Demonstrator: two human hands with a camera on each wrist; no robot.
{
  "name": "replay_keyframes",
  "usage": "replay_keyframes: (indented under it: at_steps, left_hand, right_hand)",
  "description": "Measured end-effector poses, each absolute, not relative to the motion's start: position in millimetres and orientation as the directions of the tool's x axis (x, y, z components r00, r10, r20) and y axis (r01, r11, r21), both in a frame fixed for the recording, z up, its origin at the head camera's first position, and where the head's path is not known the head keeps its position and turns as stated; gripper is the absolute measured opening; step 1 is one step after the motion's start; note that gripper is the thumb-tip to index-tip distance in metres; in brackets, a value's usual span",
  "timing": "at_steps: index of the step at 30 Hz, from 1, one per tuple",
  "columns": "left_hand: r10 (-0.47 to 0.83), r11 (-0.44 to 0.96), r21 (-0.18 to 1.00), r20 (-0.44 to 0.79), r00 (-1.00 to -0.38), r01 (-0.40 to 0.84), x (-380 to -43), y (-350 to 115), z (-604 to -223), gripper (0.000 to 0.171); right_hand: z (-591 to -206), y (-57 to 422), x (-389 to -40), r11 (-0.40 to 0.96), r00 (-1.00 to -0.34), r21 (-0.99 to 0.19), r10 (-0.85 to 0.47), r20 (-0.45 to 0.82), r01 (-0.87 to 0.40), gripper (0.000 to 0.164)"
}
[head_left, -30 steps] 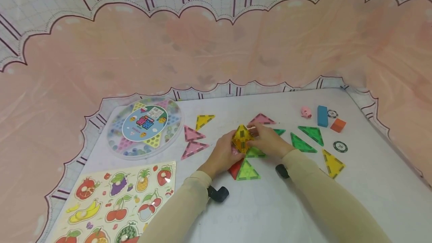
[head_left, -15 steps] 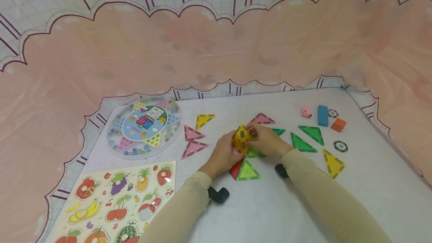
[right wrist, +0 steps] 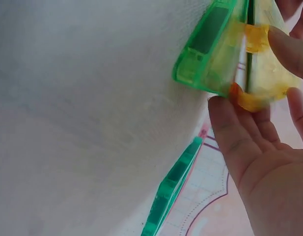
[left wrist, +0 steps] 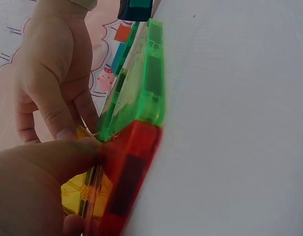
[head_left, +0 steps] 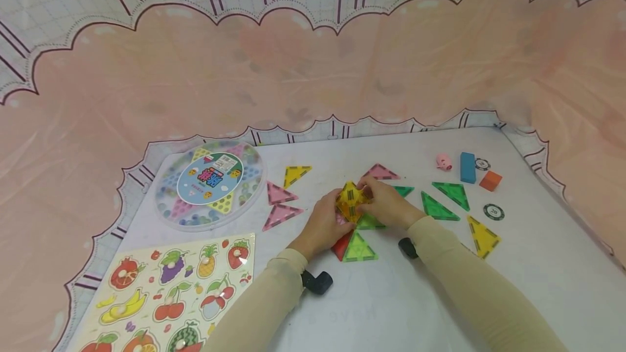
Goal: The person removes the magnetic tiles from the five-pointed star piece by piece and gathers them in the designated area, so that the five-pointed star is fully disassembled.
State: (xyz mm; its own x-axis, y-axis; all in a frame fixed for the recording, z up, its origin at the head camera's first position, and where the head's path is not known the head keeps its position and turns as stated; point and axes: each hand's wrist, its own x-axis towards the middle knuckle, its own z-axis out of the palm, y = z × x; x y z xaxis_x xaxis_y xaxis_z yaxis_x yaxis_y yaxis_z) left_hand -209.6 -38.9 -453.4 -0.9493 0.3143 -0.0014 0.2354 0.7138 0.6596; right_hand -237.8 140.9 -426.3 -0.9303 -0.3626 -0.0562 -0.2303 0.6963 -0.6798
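Note:
Yellow triangular magnetic tiles (head_left: pixel 350 198) stand raised between both hands, joined along their edges into a peaked shape. My left hand (head_left: pixel 320 222) holds their left side, with its thumb (left wrist: pixel 72 157) close by the red tile (left wrist: pixel 134 167) in the left wrist view. On the other side, my right hand (head_left: pixel 391 202) pinches the yellow tiles' right edge between thumb and fingers. Beneath lie a light green tile (head_left: pixel 370 222), another light green tile (head_left: pixel 360 248) in front, and a red one, partly covered. The left hand hides part of a pink tile (head_left: pixel 339 218).
Pink tiles (head_left: pixel 281 215) and a yellow tile (head_left: pixel 295 175) lie left. Green tiles (head_left: pixel 438 207), another yellow tile (head_left: pixel 482 237), blocks (head_left: pixel 467 168), a toy pig (head_left: pixel 443 162) and a chip (head_left: pixel 493 212) lie right. A round game box (head_left: pixel 166 192) and fruit puzzle (head_left: pixel 191 251) occupy the left.
The right hand's fingertips have shifted slightly at the yellow tiles, which have turned a little. The left hand and the loose tiles remain in place.

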Motion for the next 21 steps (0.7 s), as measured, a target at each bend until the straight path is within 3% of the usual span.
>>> replay_keyframes:
  at_steps: [21]
  left_hand:
    - [0.296,0.727,0.653,-0.016,-0.955,0.214,-209.9,-37.3,-455.8,0.084]
  right_hand:
    - [-423.7,149.9,-234.2,0.651,-0.926,-0.726,-0.373,-0.055,-0.219,0.026]
